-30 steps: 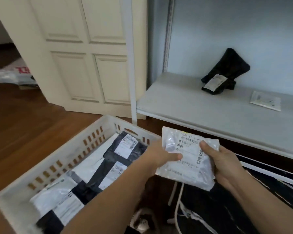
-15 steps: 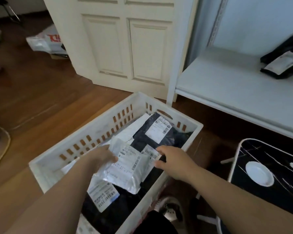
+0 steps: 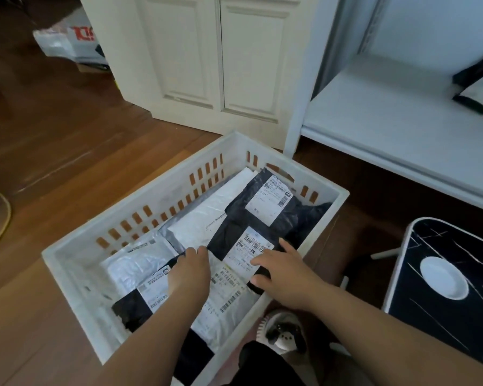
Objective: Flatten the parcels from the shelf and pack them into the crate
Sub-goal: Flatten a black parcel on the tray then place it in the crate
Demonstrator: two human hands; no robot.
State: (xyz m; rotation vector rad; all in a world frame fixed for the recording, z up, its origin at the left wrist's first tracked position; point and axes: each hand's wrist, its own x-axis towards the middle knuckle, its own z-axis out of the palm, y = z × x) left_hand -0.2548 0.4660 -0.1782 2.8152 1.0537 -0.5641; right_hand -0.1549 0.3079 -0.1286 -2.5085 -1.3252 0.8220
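Both hands were down in the white slotted crate (image 3: 140,218), which sat on the wood floor (image 3: 53,151). Left hand (image 3: 190,274) lay palm-down with fingers straight, pressing the clear labelled parcel (image 3: 229,291) near the crate's near-right wall. Right hand (image 3: 285,271) had fingers spread and relaxed, fingertips on the label of a black parcel (image 3: 234,238) just beyond; it gripped nothing. Another black parcel (image 3: 273,199) lay toward the far-right corner, a white mailer (image 3: 204,218) along the left wall, a silver-grey parcel (image 3: 134,263) at the near-left. One black parcel (image 3: 477,84) sat on the white shelf (image 3: 388,121), at its right end, cut off by the frame. A black marble-pattern table (image 3: 457,316) with a white dish (image 3: 444,277) stood right of the crate.
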